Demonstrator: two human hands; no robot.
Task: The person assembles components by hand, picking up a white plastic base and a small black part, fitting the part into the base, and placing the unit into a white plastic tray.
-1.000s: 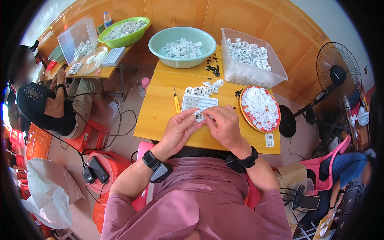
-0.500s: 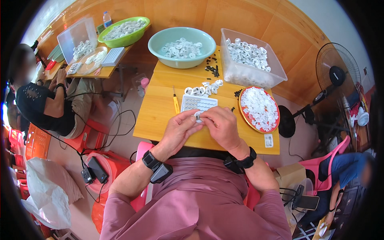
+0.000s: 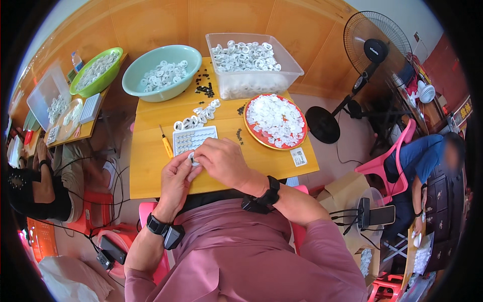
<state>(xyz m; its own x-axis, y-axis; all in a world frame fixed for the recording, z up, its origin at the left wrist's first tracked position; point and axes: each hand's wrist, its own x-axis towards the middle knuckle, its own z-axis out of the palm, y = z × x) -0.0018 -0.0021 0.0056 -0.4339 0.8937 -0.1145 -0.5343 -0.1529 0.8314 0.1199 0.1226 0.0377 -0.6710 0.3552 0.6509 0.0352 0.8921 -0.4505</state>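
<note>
Over the near part of the table, my left hand [image 3: 176,173] pinches a small round white plastic part [image 3: 192,157] between thumb and fingers. My right hand [image 3: 221,158] is closed at the same part, its fingertips pressed against the upper right side and hiding some of it. Just beyond the hands lies a white tray [image 3: 207,132] with rows of small round pieces. A yellow-handled screwdriver [image 3: 166,145] rests left of the tray. Behind it sits a cluster of white ring-shaped parts [image 3: 198,117], and small black pieces [image 3: 206,90] are scattered farther back.
A plate [image 3: 247,123] heaped with small white pieces stands at the right. Behind are a pale green basin [image 3: 132,90] and a clear bin [image 3: 259,80], both holding white parts. A fan [image 3: 375,50] stands at right. People sit on both sides; cables [image 3: 347,217] hang near my right elbow.
The view has swung right, so the table and its things appear farther left. Both hands stay at the small white part, with the right hand's fingers now reaching over its top.
</note>
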